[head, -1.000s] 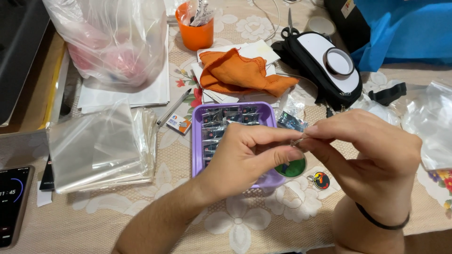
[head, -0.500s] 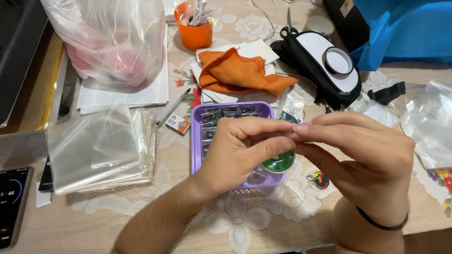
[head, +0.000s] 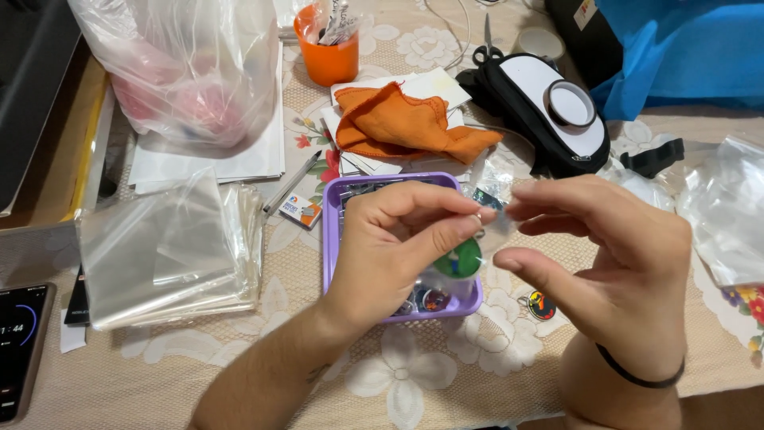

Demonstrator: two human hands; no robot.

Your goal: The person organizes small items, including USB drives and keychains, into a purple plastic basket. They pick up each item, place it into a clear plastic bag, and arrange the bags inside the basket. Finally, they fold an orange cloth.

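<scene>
Your left hand point(head: 398, 247) and right hand point(head: 613, 271) have risen and now pinch the small clear bag point(head: 487, 209) together, green charm point(head: 459, 260) hanging at 6 o'clock over the purple tray point(head: 331, 247).

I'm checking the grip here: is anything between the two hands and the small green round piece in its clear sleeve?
Nothing visible. The left hand and right hand both pinch the clear sleeve directly, with the green round piece hanging in it above the purple tray.

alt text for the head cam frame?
Both hands, left hand and right hand, pinch a small clear plastic sleeve with a green round charm over a purple tray; a stack of clear bags lies left.
</scene>
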